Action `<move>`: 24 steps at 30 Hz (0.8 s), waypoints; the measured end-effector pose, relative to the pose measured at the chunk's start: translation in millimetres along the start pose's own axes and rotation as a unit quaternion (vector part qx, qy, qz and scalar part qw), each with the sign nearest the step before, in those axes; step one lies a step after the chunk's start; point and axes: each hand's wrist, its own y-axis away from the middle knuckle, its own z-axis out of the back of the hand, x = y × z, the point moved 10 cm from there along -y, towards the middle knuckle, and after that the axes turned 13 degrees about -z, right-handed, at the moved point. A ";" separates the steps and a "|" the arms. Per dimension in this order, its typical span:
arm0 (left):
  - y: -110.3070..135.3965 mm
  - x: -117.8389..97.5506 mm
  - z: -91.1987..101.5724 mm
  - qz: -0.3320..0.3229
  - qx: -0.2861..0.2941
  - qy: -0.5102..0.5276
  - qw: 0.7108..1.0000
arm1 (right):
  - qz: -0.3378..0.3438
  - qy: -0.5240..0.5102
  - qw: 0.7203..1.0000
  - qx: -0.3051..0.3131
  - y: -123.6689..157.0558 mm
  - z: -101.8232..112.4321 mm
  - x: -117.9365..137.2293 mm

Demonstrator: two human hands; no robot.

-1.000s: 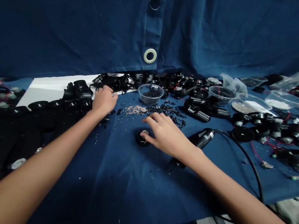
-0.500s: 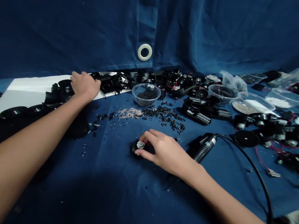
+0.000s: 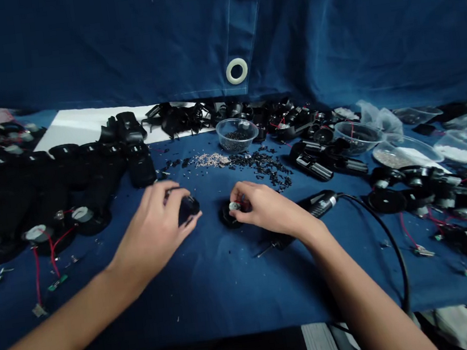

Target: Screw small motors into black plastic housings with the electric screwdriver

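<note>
L hand (image 3: 151, 223) has come in from the far black parts & now sits below-left of the clear plastic bowl (image 3: 234, 134), fingers curled closed around a small round black part (image 3: 188, 208), much of it hidden by the hand. R hand (image 3: 265, 202) is just below the bowl, fingertips (image 3: 236, 189) pinched in on a black disc part (image 3: 226, 219) w/ a silver centre (image 3: 234, 205). It looks like a firm grip, tho the exact contact is partly hidden. So both hands now have a part each, near one another but not touching, rather than one reaching away.

Black bits (image 3: 228, 136) fill the bowl's base. Directly below it lie a heap of small silver pieces (image 3: 212, 160) & a scatter of black pieces (image 3: 267, 167). Lower right of the bowl, just past R hand, is a corded black hand tool (image 3: 319, 204), not held. Left of the bowl are rows of round black parts w/ red wires (image 3: 38, 232); right of it, more wired black parts (image 3: 435, 200) & clear dishes (image 3: 403, 155). All of it lies on blue cloth (image 3: 217, 309).
</note>
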 end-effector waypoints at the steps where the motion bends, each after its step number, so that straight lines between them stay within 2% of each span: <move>1: 11.0 -8.1 -7.0 -0.012 0.012 -0.004 1.000 | 0.001 -0.001 1.000 0.000 0.8 0.1 0.1; 4: 30.0 -25.4 -20.7 -0.060 0.029 -0.026 0.997 | -0.002 -0.010 1.000 -0.002 2.9 -0.9 -0.4; 8: 32.2 -40.0 -27.3 -0.114 0.069 -0.081 0.988 | -0.012 -0.034 0.999 -0.008 6.0 -2.2 -4.3; 13: 28.3 -43.3 -22.7 -0.146 0.120 -0.138 0.972 | -0.009 -0.055 0.998 -0.020 8.7 -2.0 -7.1; 17: 19.4 -33.4 -21.2 -0.187 0.122 -0.092 0.971 | -0.006 -0.055 0.998 -0.025 8.5 -1.5 -6.2; 20: 6.5 -24.9 -26.2 -0.178 0.126 -0.067 0.974 | -0.005 -0.062 0.998 -0.024 7.9 -1.2 -5.7; 24: -5.2 -27.9 -37.5 -0.114 0.154 -0.090 0.977 | -0.001 -0.066 0.998 -0.024 7.8 -0.8 -5.3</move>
